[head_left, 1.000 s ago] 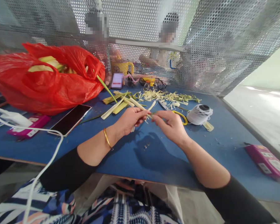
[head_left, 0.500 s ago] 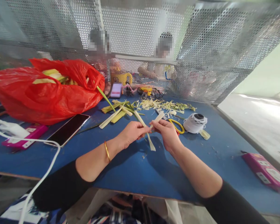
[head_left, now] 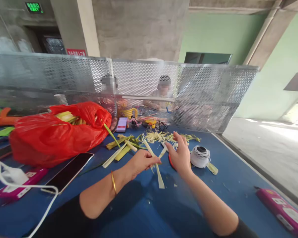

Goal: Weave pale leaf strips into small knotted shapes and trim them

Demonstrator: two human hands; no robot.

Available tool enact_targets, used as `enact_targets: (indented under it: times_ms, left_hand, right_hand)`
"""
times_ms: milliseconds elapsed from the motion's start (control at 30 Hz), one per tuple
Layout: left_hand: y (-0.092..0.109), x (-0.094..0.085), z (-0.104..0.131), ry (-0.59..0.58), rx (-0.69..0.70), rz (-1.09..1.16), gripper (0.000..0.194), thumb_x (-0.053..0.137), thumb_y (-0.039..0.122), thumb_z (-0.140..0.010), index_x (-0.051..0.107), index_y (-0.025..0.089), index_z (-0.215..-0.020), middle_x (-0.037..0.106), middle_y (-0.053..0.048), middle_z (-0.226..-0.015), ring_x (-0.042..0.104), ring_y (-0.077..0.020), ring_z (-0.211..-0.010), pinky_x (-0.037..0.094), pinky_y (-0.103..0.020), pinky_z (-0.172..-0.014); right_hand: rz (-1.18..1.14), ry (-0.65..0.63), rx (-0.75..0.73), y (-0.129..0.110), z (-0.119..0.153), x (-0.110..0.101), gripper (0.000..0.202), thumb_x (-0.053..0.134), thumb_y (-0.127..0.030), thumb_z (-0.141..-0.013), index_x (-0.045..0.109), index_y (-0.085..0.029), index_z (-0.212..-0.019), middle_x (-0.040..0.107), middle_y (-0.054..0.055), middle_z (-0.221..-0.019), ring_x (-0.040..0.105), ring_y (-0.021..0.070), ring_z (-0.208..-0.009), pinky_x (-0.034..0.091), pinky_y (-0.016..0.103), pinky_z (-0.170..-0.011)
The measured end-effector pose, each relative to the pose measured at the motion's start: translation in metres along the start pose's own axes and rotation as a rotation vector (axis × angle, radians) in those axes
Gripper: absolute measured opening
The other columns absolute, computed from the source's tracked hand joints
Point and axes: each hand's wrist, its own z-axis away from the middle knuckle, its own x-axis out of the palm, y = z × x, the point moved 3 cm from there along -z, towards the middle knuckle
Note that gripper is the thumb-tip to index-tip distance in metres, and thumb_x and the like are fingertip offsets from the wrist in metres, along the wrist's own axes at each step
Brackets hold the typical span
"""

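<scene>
A: Clock centred on the left fingertips. Left hand point(head_left: 145, 162)?
B: Pinching pale plant strips point(head_left: 160, 180), thumb against fingers. They cross at the fingertips; ends point toward eleven, half past one and half past five.
A: Right hand point(head_left: 180, 153)?
B: Between two and three. Wide, fingers spread, nothing gripped. A red loop handle point(head_left: 170, 162) shows beside it, partly hidden; can't tell if they touch.
A: Around them?
B: White thread spool point(head_left: 200, 159) at three. Pale shavings point(head_left: 157, 136) at twelve. Red plastic bag point(head_left: 57, 142) between nine and ten, stalks in its mouth. Dark-screened phone point(head_left: 68, 170) near nine. All on the blue table point(head_left: 149, 215).
A: Readable text?
B: Green sign point(head_left: 34, 7), half past ten, high up: "EXIT", characters above it blurred. Red sign point(head_left: 75, 52), same direction but nearer: white characters, cut off by the mesh screen point(head_left: 144, 77), can't read.
A: Labels?
B: Purple box point(head_left: 279, 210) between three and four, white markings, too smeared. Second purple unit point(head_left: 27, 181), just below nine, partly under a white plug point(head_left: 13, 175): same, unreadable. Lilac phone display point(head_left: 121, 124), half past ten, pixelated.
</scene>
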Motion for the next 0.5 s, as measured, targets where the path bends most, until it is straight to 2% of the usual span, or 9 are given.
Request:
enact_targets:
  times_ms: [33, 67, 133, 167, 200, 333, 500]
  left_hand:
    - [0.006, -0.001, -0.004, 0.006, 0.014, -0.010, 0.030, 0.075, 0.044, -0.062, 0.071, 0.015, -0.063, 0.040, 0.006, -0.044, 0.030, -0.0080, -0.046, 0.017, -0.027, -0.049]
    - [0.011, -0.002, -0.008, 0.011, 0.028, -0.029, 0.031, 0.076, 0.045, -0.061, 0.069, 0.015, -0.060, 0.039, 0.007, -0.044, 0.029, -0.0081, -0.047, 0.017, -0.027, -0.050]
    - [0.020, -0.003, -0.015, 0.015, 0.069, -0.076, 0.033, 0.077, 0.046, -0.060, 0.065, 0.015, -0.055, 0.037, 0.007, -0.045, 0.028, -0.0082, -0.049, 0.017, -0.027, -0.051]
    - [0.022, -0.003, -0.018, 0.013, 0.090, -0.100, 0.034, 0.076, 0.046, -0.061, 0.063, 0.016, -0.053, 0.035, 0.007, -0.045, 0.027, -0.0083, -0.050, 0.017, -0.027, -0.052]
    - [0.023, -0.003, -0.020, 0.011, 0.113, -0.116, 0.034, 0.074, 0.046, -0.062, 0.063, 0.016, -0.053, 0.035, 0.007, -0.046, 0.026, -0.0085, -0.052, 0.017, -0.027, -0.053]
    - [0.015, -0.006, -0.028, 0.029, 0.125, -0.165, 0.034, 0.068, 0.042, -0.068, 0.056, 0.018, -0.048, 0.030, 0.007, -0.047, 0.024, -0.0095, -0.054, 0.017, -0.028, -0.054]
    - [0.005, -0.008, -0.034, 0.018, 0.138, -0.215, 0.042, 0.066, 0.041, -0.069, 0.041, 0.020, -0.043, 0.026, 0.007, -0.047, 0.023, -0.0093, -0.053, 0.016, -0.029, -0.054]
  right_hand:
    - [0.049, -0.062, -0.078, -0.009, -0.008, 0.000, 0.031, 0.061, -0.045, -0.076, 0.073, -0.022, -0.093, 0.071, 0.011, -0.102, 0.062, 0.0268, -0.098, 0.046, 0.041, -0.087]
    - [0.078, -0.182, -0.116, -0.017, -0.015, 0.003, 0.027, 0.059, -0.045, -0.078, 0.074, -0.023, -0.084, 0.072, 0.009, -0.094, 0.064, 0.0254, -0.093, 0.046, 0.039, -0.085]
    - [0.085, -0.467, -0.067, -0.025, -0.021, 0.014, 0.028, 0.059, -0.045, -0.080, 0.070, -0.022, -0.066, 0.067, 0.004, -0.067, 0.062, 0.0201, -0.070, 0.045, 0.033, -0.070]
    - [0.065, -0.560, -0.015, -0.026, -0.022, 0.020, 0.030, 0.059, -0.044, -0.080, 0.067, -0.022, -0.062, 0.062, 0.001, -0.057, 0.058, 0.0174, -0.060, 0.043, 0.030, -0.063]
    - [0.034, -0.598, 0.030, -0.026, -0.021, 0.025, 0.030, 0.059, -0.043, -0.079, 0.065, -0.021, -0.060, 0.058, -0.001, -0.052, 0.054, 0.0155, -0.054, 0.040, 0.028, -0.058]
    - [-0.046, -0.459, 0.032, -0.017, -0.017, 0.036, 0.027, 0.059, -0.040, -0.075, 0.058, -0.022, -0.055, 0.055, -0.001, -0.053, 0.051, 0.0150, -0.057, 0.037, 0.026, -0.056]
    - [-0.068, -0.305, -0.062, -0.011, -0.014, 0.035, 0.028, 0.059, -0.036, -0.072, 0.050, -0.023, -0.050, 0.055, 0.000, -0.054, 0.050, 0.0163, -0.059, 0.039, 0.029, -0.062]
